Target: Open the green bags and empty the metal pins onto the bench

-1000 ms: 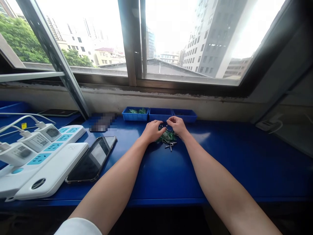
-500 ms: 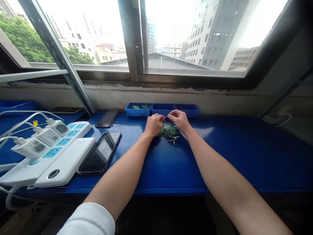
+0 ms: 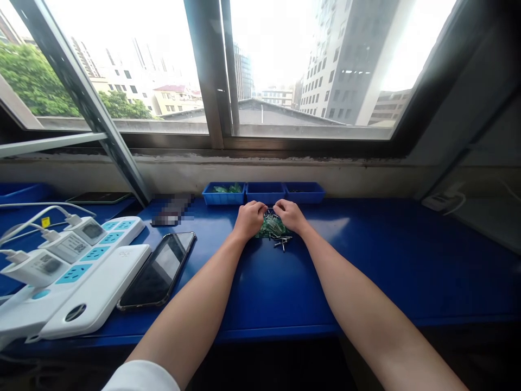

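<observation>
My left hand (image 3: 249,220) and my right hand (image 3: 291,215) face each other over the blue table, fingertips pinched close together. A thin metal pin (image 3: 272,208) seems to span the small gap between them, gripped at both ends. Beneath the fingers lies a pile of green pieces (image 3: 271,227), clear-looking and tangled with metal pins. Several loose metal pins (image 3: 281,242), thicker at one end like blind rivets, lie at its near edge. The fingers partly cover the pile's far side.
Behind my hands, a blue bin with green pieces (image 3: 224,194) joins a middle bin (image 3: 266,193) and a right bin (image 3: 305,193) holding small dark things. To the left lie a phone (image 3: 158,271), a white power bank (image 3: 97,290) and a power strip (image 3: 83,266) with plugged chargers and cables.
The camera view has shifted, so the whole scene sits lower and further left. Both hands stay pinched over the pile; the pin between them now lies more level.
</observation>
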`<state>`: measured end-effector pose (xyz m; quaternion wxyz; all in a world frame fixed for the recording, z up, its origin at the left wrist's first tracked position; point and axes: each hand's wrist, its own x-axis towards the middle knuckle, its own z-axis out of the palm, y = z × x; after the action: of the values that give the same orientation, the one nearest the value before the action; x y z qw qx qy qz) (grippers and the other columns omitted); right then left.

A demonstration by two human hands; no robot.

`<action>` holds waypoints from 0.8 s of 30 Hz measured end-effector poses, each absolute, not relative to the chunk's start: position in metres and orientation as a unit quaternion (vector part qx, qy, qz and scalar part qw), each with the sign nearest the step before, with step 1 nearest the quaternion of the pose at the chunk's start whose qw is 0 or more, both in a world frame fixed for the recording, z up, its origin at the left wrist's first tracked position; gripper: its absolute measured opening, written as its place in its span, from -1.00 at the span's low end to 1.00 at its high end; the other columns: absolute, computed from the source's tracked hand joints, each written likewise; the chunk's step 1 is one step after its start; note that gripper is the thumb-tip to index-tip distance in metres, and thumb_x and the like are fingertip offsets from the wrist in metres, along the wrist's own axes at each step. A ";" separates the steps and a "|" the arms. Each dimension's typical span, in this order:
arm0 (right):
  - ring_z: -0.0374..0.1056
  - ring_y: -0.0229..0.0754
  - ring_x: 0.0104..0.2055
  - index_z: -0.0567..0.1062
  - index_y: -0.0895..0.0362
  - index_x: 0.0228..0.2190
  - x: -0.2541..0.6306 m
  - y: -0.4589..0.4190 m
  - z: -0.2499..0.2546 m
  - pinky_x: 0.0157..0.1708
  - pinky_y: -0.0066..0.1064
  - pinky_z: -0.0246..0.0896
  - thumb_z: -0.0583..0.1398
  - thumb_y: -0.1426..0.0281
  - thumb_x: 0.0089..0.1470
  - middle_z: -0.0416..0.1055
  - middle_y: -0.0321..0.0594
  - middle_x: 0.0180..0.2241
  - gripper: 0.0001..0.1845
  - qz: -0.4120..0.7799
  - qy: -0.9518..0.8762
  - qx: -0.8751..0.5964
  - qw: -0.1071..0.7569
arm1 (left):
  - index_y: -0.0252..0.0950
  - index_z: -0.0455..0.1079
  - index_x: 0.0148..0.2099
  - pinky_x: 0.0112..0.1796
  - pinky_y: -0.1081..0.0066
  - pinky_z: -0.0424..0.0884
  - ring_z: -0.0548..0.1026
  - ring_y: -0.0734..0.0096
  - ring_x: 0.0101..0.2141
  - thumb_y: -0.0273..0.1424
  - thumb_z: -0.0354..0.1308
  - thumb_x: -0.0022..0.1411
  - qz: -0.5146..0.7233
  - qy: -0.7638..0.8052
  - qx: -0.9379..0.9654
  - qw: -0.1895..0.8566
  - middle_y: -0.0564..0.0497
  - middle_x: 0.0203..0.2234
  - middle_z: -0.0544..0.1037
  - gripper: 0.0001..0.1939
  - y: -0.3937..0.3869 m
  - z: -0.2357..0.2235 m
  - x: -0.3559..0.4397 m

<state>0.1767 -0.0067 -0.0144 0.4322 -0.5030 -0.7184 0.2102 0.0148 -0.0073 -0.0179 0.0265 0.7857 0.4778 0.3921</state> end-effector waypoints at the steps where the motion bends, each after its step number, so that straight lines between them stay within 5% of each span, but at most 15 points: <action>1: 0.19 -0.29 -0.50 0.35 0.12 -0.58 0.176 -0.008 -0.014 -0.46 -0.46 0.07 0.03 0.26 0.01 0.31 -0.33 -0.58 -0.74 0.210 -0.720 -0.503 0.431 | -0.26 0.44 -0.35 -0.25 0.39 0.29 0.44 0.35 -0.31 -0.32 -0.10 0.27 0.384 0.485 0.785 0.028 -0.03 -0.39 0.51 -0.69 -0.008 -0.017 0.015; 7: 0.14 -0.30 -0.58 0.35 0.12 -0.65 0.171 -0.012 -0.011 -0.51 -0.44 0.06 0.05 0.18 0.03 0.29 -0.32 -0.66 -0.64 0.223 -0.697 -0.494 0.470 | -0.27 0.31 -0.51 -0.37 0.39 0.20 0.40 0.38 -0.44 -0.22 -0.22 0.33 0.361 0.516 0.776 0.030 -0.01 -0.54 0.45 -0.55 -0.006 -0.015 0.014; 14: 0.39 -0.17 -0.43 0.55 0.14 -0.48 0.167 -0.005 -0.016 -0.42 -0.40 0.26 0.27 0.21 -0.21 0.50 -0.21 -0.49 -0.74 0.379 -0.580 -0.415 0.590 | -0.28 0.27 -0.52 -0.31 0.37 0.13 0.40 0.40 -0.38 -0.27 -0.19 0.32 0.368 0.521 0.769 0.038 0.04 -0.54 0.43 -0.59 -0.007 -0.012 0.012; 24: 0.28 -0.25 -0.50 0.61 0.13 -0.50 0.174 -0.007 -0.003 -0.50 -0.44 0.17 0.29 0.25 -0.22 0.47 -0.23 -0.54 -0.78 0.376 -0.645 -0.425 0.513 | -0.26 0.33 -0.46 -0.24 0.28 0.07 0.39 0.35 -0.30 -0.23 -0.20 0.33 0.334 0.576 0.745 0.037 0.03 -0.46 0.48 -0.58 -0.012 -0.004 0.012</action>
<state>0.1740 -0.0071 -0.0033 0.5126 -0.4246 -0.6448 0.3758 0.0120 -0.0119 -0.0040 0.0373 0.7454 0.5759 0.3337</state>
